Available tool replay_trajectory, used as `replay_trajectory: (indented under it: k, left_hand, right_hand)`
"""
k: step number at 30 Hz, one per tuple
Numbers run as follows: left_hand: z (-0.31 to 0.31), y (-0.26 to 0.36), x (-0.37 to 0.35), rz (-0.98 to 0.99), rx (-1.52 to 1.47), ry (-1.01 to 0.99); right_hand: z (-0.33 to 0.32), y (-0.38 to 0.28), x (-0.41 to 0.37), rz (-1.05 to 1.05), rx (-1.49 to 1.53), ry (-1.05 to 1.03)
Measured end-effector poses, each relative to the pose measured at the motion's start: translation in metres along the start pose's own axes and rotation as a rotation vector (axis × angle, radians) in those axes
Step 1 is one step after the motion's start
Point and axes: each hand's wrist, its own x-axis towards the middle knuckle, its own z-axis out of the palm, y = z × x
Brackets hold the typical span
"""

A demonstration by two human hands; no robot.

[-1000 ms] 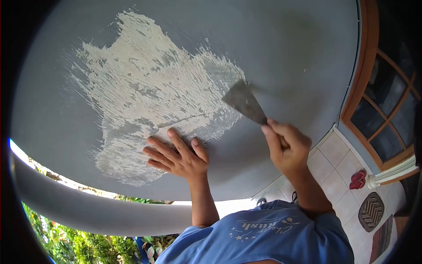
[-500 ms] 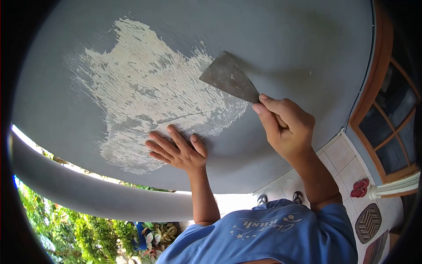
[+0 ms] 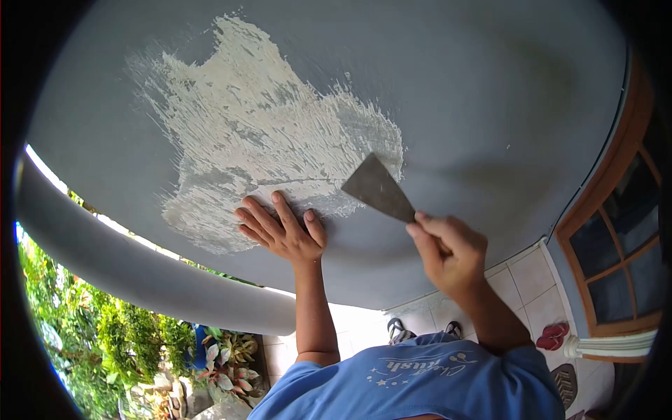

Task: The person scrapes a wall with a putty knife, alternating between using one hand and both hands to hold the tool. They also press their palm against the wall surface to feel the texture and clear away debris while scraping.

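Observation:
My right hand (image 3: 451, 252) grips the handle end of a putty knife (image 3: 380, 189), its wide metal blade angled up and to the left. The blade overlaps the lower right part of a rough whitish patch (image 3: 259, 119) on the grey wall (image 3: 476, 91). Fingers spread, my left hand (image 3: 285, 227) lies flat against the wall at the patch's lower edge. Streaks of grey show through the scraped, flaky surface of the patch.
A wood-framed window (image 3: 616, 224) stands at the right. Red slippers (image 3: 553, 336) and a patterned mat (image 3: 564, 385) lie on the tiled floor (image 3: 535, 276). Green plants (image 3: 126, 329) grow beyond a rounded grey beam (image 3: 154, 273) at the lower left.
The putty knife and my right hand have moved down the wall, toward the patch's lower right. My left hand stays flat by the patch. The view has shifted slightly.

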Motion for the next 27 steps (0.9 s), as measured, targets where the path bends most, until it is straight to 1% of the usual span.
replay_trajectory:
  k: [2,4,7,8,11,14,16,19,21,22,24,25,26,27]
  left_hand:
    - [-0.001,0.000,-0.002,0.003,0.004,-0.003]
    - [-0.004,0.000,-0.001,0.028,0.022,-0.020]
    - [-0.004,0.001,0.001,0.041,0.027,-0.013]
    - [-0.004,0.000,0.000,0.041,0.025,-0.015]
    - [-0.004,0.001,-0.003,0.027,0.020,-0.014]
    - [-0.003,0.002,-0.004,0.015,0.017,-0.018]
    - [-0.005,0.003,-0.004,0.019,0.018,-0.032]
    - [-0.004,0.001,-0.004,0.023,0.022,-0.030]
    - [-0.002,0.001,-0.005,0.018,0.004,-0.011]
    - [-0.001,0.003,-0.004,0.003,-0.019,-0.015]
    - [-0.010,0.011,-0.001,-0.044,-0.057,-0.041]
    - [-0.020,0.019,0.002,-0.086,-0.175,-0.059]
    - [-0.030,0.031,0.011,-0.122,-0.293,-0.075]
    - [-0.037,0.039,0.019,-0.156,-0.412,-0.079]
  right_hand:
    - [0.000,0.006,0.002,-0.137,-0.109,0.027]
    - [0.001,0.006,0.016,-0.212,-0.168,0.060]
    - [-0.002,0.000,0.041,-0.165,-0.116,0.071]
    - [0.000,0.002,0.036,-0.153,-0.081,0.065]
    - [0.004,0.001,-0.005,-0.126,-0.116,-0.016]
    - [0.005,0.004,0.002,-0.224,-0.192,0.047]
    - [-0.001,-0.001,0.029,-0.276,-0.270,0.097]
    - [0.000,-0.003,0.043,-0.146,-0.123,0.064]
    - [0.009,-0.007,0.020,-0.129,-0.110,0.047]
    - [0.013,-0.008,0.013,-0.123,-0.107,0.030]
    - [0.018,-0.002,0.026,-0.220,-0.172,0.115]
    - [0.020,-0.001,0.032,-0.253,-0.197,0.152]
    - [0.015,-0.005,0.044,-0.211,-0.197,0.146]
    - [0.009,-0.015,0.052,-0.093,-0.128,0.156]
